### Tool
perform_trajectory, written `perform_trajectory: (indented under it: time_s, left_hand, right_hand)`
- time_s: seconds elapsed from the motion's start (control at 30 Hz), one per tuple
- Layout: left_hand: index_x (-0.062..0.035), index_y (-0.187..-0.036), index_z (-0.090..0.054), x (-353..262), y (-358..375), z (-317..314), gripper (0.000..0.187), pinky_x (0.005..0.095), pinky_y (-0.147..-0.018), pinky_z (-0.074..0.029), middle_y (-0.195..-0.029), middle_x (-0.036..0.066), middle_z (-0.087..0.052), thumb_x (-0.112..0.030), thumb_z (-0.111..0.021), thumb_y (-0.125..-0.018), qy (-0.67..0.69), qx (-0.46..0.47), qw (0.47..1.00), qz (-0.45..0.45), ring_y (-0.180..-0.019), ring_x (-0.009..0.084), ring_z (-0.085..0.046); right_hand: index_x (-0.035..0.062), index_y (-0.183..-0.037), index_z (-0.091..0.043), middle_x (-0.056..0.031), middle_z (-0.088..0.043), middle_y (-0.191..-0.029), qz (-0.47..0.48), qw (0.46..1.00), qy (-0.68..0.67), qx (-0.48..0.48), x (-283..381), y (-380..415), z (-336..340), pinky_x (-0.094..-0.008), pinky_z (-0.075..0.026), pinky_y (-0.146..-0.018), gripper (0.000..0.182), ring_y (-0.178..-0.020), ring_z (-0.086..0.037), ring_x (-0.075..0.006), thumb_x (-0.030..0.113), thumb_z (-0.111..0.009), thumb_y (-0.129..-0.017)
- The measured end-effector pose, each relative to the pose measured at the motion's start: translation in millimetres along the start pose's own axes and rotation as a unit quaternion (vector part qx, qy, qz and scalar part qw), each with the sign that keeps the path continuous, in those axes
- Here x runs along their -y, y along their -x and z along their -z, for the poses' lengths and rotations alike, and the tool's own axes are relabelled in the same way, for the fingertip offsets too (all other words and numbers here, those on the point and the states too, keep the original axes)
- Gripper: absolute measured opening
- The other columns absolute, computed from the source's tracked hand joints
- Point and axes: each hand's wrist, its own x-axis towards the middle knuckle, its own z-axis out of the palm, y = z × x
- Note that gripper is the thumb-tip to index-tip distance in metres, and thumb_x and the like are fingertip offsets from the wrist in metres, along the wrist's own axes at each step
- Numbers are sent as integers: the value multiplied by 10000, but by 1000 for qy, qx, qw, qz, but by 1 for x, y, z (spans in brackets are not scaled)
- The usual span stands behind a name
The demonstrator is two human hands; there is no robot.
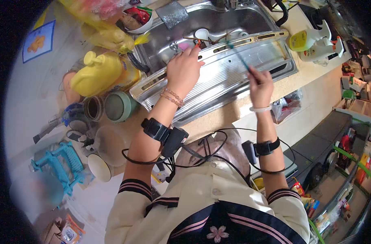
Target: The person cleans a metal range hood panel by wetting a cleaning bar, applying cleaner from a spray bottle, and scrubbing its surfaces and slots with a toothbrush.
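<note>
Both hands work over a steel sink's drainboard at upper centre of the frame: the left hand pinches an orange-tipped utensil at the basin's edge, while the right hand is closed around a thin teal stick. Beside them, upper left, stands a yellow bottle.

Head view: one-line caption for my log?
Left hand on sink rim; right hand holds a thin teal stick.
</note>
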Motion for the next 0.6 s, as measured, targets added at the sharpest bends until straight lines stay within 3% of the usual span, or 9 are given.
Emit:
perform_trajectory:
  time_s: [0.03, 0.13, 0.17, 0.27, 0.4, 0.47, 0.5, 0.53, 0.6]
  left_hand:
    - [-88, -1071, -546, -1, 1, 0, 344, 382, -712, -468, -928, 99, -596, -238, -617, -770, -2, 1, 1000, 2, -837, 286, -586]
    - [-85, -1069, -545, -3, 0, 2, 343, 382, -713, -466, -926, 100, -595, -237, -616, -771, -7, -3, 1000, 1, -843, 285, -585]
    - [-83, -1069, -544, -3, 0, 2, 341, 381, -713, -465, -929, 101, -595, -235, -615, -771, -11, -4, 1000, -1, -844, 285, -585]
    - [-78, -1069, -542, -1, 2, 0, 341, 380, -712, -464, -936, 99, -595, -226, -615, -771, -9, -19, 1000, -11, -846, 284, -585]
    - [-75, -1078, -540, -4, 1, 1, 350, 380, -713, -462, -943, 97, -595, -220, -618, -769, -20, -13, 1000, -8, -847, 285, -585]
    - [-77, -1081, -540, -5, -1, 3, 352, 382, -715, -460, -942, 99, -594, -220, -618, -768, -10, -1, 1000, 4, -848, 288, -583]
    - [-78, -1082, -540, -5, -1, 3, 354, 383, -716, -460, -942, 100, -593, -220, -619, -768, -5, 6, 1000, 9, -849, 289, -583]
    - [-78, -1083, -541, -5, 1, 3, 355, 383, -719, -459, -942, 101, -593, -220, -619, -767, -7, 1, 1000, 1, -850, 290, -582]
    - [-79, -1084, -541, -5, 1, 2, 357, 384, -725, -456, -943, 104, -591, -221, -620, -766, -12, -15, 1000, -16, -852, 291, -581]
  right_hand:
    - [94, -964, -680, -105, -512, -694, -14, 1000, -22, 12, 17, 3, 0, -316, -431, -613, 247, -632, -519, -230, 65, -686, -719]
    - [112, -965, -682, -117, -496, -714, -55, 993, -25, -102, -28, -11, -7, -322, -422, -613, 249, -646, -514, -245, 63, -678, -721]
    - [110, -962, -682, -123, -488, -727, -138, 983, -54, -105, -34, -16, -6, -329, -422, -627, 244, -662, -514, -250, 51, -665, -725]
    - [86, -955, -679, -116, -496, -723, -44, 999, -13, -13, -6, -8, -3, -334, -434, -633, 233, -661, -523, -249, 52, -664, -725]
    - [74, -909, -682, -116, -513, -746, -126, 990, -29, -65, -32, -31, 7, -341, -433, -619, 199, -667, -522, -271, 56, -671, -711]
    - [46, -875, -668, -130, -525, -754, 36, 999, 1, -27, -28, -20, -5, -349, -446, -612, 156, -664, -536, -263, 70, -670, -721]
    - [49, -876, -669, -133, -528, -753, 32, 999, 10, -12, -18, -20, -2, -352, -447, -614, 153, -671, -539, -266, 72, -666, -724]
    - [51, -877, -670, -136, -530, -752, 24, 999, 20, 4, -12, -19, 3, -354, -448, -615, 151, -677, -542, -269, 73, -661, -728]
    - [66, -882, -670, -139, -530, -753, -110, 993, -15, -43, -36, -37, 8, -362, -447, -611, 153, -678, -544, -281, 68, -649, -731]
